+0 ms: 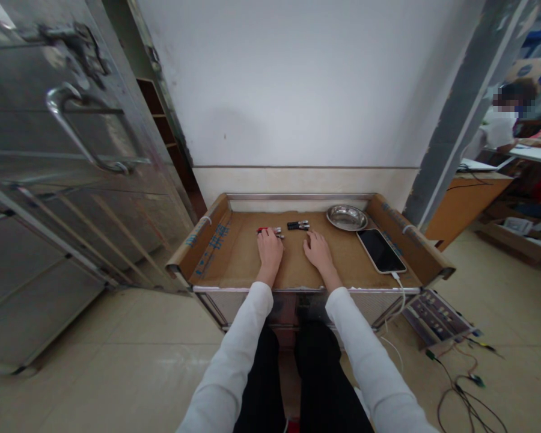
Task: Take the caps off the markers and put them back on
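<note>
"On the cardboard-lined cart top point(241, 264), what is laid out?"

"Two clusters noted. Red-and-black pieces point(276, 230) with silver ends are partly covered by the left hand point(270, 249). Black-and-silver pieces point(298, 225) are seen side by side between the hands, just beyond the fingertips of the right hand point(319, 251)."

"State of the hands?"

"Left: palm down, fingers bent over its cluster; whether anything is gripped cannot be told. Right: fingers loosely bent, thumb apart; no grip is seen, but the underside is hidden."

"How is such handling best done?"

"Judged by the slim look of the pieces, each is best pinched at its middle between thumb and forefinger, wrist low, so that neighbours are not nudged. Rolling should be guarded against; a light fingertip can be rested on the loose ones."

"Anything nearby to be minded?"

"Steel dish point(346, 219), back right; phone point(381, 251) close in front of it, with a white cable point(395, 276) plugged in and draped over the front edge. The cable is best not snagged by the right sleeve point(365, 349)."
</note>
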`<state>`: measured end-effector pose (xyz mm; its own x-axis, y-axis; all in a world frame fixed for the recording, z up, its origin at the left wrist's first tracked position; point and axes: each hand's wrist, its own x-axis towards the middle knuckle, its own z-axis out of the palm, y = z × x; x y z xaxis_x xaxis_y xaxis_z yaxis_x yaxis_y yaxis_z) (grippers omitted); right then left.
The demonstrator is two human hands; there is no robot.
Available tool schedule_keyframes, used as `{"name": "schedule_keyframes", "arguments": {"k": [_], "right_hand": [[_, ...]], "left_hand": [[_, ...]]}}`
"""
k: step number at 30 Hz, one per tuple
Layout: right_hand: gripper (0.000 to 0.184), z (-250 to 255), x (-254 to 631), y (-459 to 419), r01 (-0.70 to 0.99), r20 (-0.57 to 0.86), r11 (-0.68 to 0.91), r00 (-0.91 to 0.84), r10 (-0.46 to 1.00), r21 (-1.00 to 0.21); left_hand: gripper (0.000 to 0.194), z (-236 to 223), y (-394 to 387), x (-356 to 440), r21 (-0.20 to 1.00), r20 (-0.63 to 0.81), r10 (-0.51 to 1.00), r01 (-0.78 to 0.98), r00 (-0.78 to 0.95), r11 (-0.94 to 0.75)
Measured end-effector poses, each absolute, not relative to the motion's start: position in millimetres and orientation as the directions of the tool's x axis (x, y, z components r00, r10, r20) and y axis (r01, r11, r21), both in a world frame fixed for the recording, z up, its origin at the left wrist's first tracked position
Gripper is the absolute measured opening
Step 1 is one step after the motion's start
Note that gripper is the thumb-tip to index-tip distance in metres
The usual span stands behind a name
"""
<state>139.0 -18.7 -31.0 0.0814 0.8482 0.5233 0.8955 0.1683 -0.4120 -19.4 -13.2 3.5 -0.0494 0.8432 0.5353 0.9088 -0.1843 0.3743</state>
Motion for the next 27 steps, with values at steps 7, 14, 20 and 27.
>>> {"name": "schedule_keyframes", "arguments": {"k": [7, 14, 20, 27], "right_hand": [[0.043, -23, 135, -23, 0.921, 0.478, 0.114, 0.084, 0.874, -0.371], [0.052, -2, 128, -23, 0.948, 0.278, -0.055, 0.147, 0.949, -0.314], [0.041, 4, 137, -23, 0.965, 0.312, -0.043, 0.126, 0.942, -0.260], [0.021, -4, 142, -17, 0.950, 0.406, 0.017, 0.117, 0.906, -0.311]], "left_hand": [[0.027, 11, -18, -17, 0.344, 0.526, 0.836, 0.860, 0.156, -0.377], [0.023, 7, -18, -16, 0.299, 0.432, 0.828, 0.809, 0.358, -0.506], [0.015, 4, -12, -11, 0.282, 0.430, 0.799, 0.778, 0.421, -0.562], [0.017, -1, -1, -5, 0.336, 0.459, 0.809, 0.772, 0.367, -0.540]]}}
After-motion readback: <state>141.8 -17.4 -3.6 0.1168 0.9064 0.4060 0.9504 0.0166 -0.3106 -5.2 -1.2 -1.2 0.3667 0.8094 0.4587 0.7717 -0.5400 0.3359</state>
